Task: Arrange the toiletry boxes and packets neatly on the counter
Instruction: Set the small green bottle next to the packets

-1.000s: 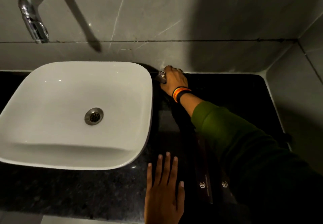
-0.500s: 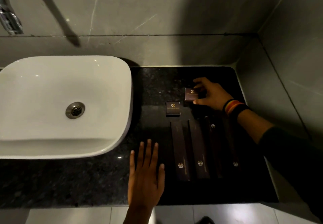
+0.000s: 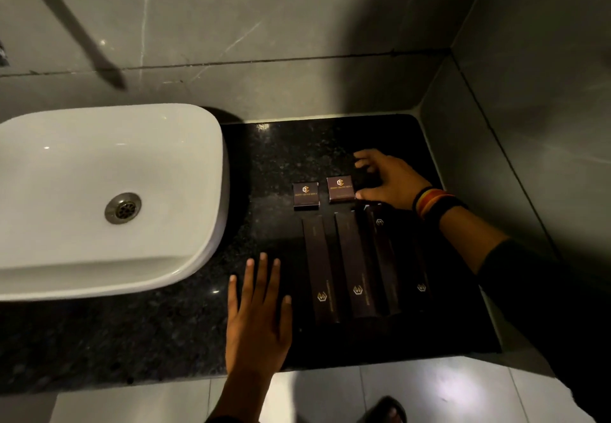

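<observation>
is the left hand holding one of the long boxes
No, the left hand lies flat and empty on the counter, beside the nearest long box without touching it.

Dark brown gold-logoed boxes point(image 3: 340, 189), speckled black counter point(image 3: 165, 333)

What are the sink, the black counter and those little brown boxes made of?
The sink looks like glazed ceramic: white, smooth, with shiny highlights. The counter seems polished stone, maybe granite: black with pale speckles and glints. The small boxes look like matte printed cardboard with sharp folded edges and gold logos, though that is only a guess from their look.
</observation>
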A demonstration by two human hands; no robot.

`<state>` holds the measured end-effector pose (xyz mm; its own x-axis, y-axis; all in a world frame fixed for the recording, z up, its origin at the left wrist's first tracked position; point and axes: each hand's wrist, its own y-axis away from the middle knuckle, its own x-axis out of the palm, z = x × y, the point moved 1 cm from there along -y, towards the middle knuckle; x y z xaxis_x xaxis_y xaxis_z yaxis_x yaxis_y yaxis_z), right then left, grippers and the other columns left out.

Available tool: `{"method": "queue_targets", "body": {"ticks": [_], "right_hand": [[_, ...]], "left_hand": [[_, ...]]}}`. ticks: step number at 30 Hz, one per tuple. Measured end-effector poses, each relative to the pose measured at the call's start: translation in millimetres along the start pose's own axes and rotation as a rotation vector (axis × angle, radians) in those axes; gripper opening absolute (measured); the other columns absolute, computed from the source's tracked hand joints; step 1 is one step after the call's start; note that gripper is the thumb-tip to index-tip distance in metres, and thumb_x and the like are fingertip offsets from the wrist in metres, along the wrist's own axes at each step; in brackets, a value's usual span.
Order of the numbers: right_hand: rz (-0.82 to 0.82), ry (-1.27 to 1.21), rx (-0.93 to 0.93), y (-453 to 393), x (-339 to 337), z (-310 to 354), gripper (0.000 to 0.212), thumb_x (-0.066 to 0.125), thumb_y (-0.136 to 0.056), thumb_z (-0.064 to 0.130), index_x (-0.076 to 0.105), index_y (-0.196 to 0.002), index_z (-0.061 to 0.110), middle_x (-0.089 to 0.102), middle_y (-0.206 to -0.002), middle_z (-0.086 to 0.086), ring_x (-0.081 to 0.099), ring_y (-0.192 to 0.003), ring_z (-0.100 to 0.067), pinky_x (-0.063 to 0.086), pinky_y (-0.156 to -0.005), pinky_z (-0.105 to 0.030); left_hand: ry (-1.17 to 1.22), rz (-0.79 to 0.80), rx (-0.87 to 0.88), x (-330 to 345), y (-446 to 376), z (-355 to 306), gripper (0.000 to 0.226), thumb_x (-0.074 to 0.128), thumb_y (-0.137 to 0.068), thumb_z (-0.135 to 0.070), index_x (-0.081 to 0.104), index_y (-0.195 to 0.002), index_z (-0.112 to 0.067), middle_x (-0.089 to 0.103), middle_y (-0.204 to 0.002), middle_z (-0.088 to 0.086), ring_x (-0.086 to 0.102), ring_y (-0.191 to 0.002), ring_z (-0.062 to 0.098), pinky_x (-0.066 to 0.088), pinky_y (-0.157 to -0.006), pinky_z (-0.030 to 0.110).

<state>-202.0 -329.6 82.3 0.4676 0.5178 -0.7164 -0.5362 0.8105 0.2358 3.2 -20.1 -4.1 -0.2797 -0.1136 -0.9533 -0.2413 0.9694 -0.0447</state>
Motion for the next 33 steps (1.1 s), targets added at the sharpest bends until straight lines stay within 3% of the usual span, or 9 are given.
{"method": "queue_targets", "body": {"ticks": [3, 5, 8, 11, 18, 22, 25, 28, 33], "right_hand": [[-0.276, 0.003, 0.051, 28, -26, -19, 0.060, 0.079, -0.081, 0.019, 0.054, -0.135, 0.018, 0.062, -0.131, -0.006, 0.060, -0.117, -0.023, 0.047, -0.097, -0.032], [-0.374, 0.129, 0.159, 49, -39, -32, 0.048, 0.073, -0.085, 0.017, 0.059, -0.131, 0.013, 0.065, -0.128, -0.011, 0.062, -0.116, -0.029, 0.047, -0.095, -0.032], [-0.213, 0.399, 0.318, 72, -34, -45, 0.043, 0.070, -0.085, 0.019, 0.064, -0.126, 0.011, 0.067, -0.124, -0.017, 0.064, -0.114, -0.036, 0.052, -0.095, -0.039], [-0.100, 0.482, 0.367, 86, -17, -54, 0.043, 0.068, -0.085, 0.017, 0.064, -0.127, 0.011, 0.066, -0.125, -0.018, 0.064, -0.114, -0.036, 0.052, -0.097, -0.040], [-0.201, 0.421, 0.332, 95, -10, -66, 0.043, 0.059, -0.082, -0.004, 0.068, -0.123, 0.008, 0.064, -0.123, -0.023, 0.063, -0.110, -0.041, 0.052, -0.096, -0.042], [-0.204, 0.400, 0.315, 98, -17, -60, 0.041, 0.064, -0.084, 0.008, 0.068, -0.123, 0.015, 0.068, -0.121, -0.017, 0.066, -0.108, -0.036, 0.053, -0.095, -0.039], [-0.273, 0.280, 0.227, 92, -28, -45, 0.040, 0.071, -0.086, 0.022, 0.068, -0.125, 0.019, 0.072, -0.120, -0.007, 0.068, -0.108, -0.025, 0.051, -0.095, -0.030], [-0.296, 0.164, 0.140, 75, -35, -29, 0.040, 0.072, -0.088, 0.023, 0.068, -0.126, 0.016, 0.068, -0.123, -0.009, 0.065, -0.112, -0.024, 0.045, -0.095, -0.025], [-0.189, 0.254, 0.101, 41, -28, -10, 0.038, 0.072, -0.088, 0.020, 0.070, -0.125, 0.013, 0.063, -0.121, -0.013, 0.061, -0.114, -0.028, 0.040, -0.095, -0.024]], "left_hand": [[0.021, -0.017, 0.005, -2, 0, 0, 0.063, 0.034, -0.106, -0.040, 0.036, -0.165, -0.017, 0.028, -0.176, 0.007, 0.019, -0.165, 0.029, 0.020, -0.132, 0.062], [0.021, -0.026, 0.010, -3, 0, -2, 0.064, 0.035, -0.105, -0.040, 0.038, -0.164, -0.015, 0.030, -0.176, 0.008, 0.022, -0.164, 0.030, 0.022, -0.130, 0.064], [0.014, -0.030, 0.013, -3, 1, -3, 0.064, 0.035, -0.104, -0.039, 0.040, -0.163, -0.013, 0.033, -0.174, 0.010, 0.026, -0.163, 0.032, 0.025, -0.128, 0.066], [0.003, -0.021, 0.010, -3, -1, -3, 0.065, 0.034, -0.104, -0.039, 0.041, -0.162, -0.013, 0.034, -0.174, 0.011, 0.027, -0.163, 0.033, 0.026, -0.128, 0.066], [-0.027, -0.009, 0.012, -1, -1, -3, 0.065, 0.031, -0.105, -0.040, 0.037, -0.164, -0.013, 0.033, -0.174, 0.011, 0.025, -0.164, 0.032, 0.023, -0.130, 0.064], [-0.037, 0.001, 0.009, -1, 0, -2, 0.065, 0.031, -0.105, -0.040, 0.036, -0.164, -0.014, 0.031, -0.175, 0.011, 0.023, -0.164, 0.031, 0.023, -0.130, 0.064], [-0.021, -0.009, 0.013, -1, 0, -3, 0.065, 0.031, -0.105, -0.040, 0.037, -0.164, -0.014, 0.032, -0.174, 0.011, 0.024, -0.164, 0.032, 0.023, -0.130, 0.064], [0.003, -0.017, 0.013, -2, 0, -4, 0.065, 0.032, -0.105, -0.040, 0.037, -0.164, -0.014, 0.032, -0.175, 0.010, 0.024, -0.164, 0.031, 0.023, -0.130, 0.064], [0.027, -0.011, 0.009, -4, 0, -5, 0.065, 0.034, -0.104, -0.040, 0.038, -0.163, -0.014, 0.032, -0.175, 0.010, 0.024, -0.163, 0.031, 0.024, -0.129, 0.065]]}}
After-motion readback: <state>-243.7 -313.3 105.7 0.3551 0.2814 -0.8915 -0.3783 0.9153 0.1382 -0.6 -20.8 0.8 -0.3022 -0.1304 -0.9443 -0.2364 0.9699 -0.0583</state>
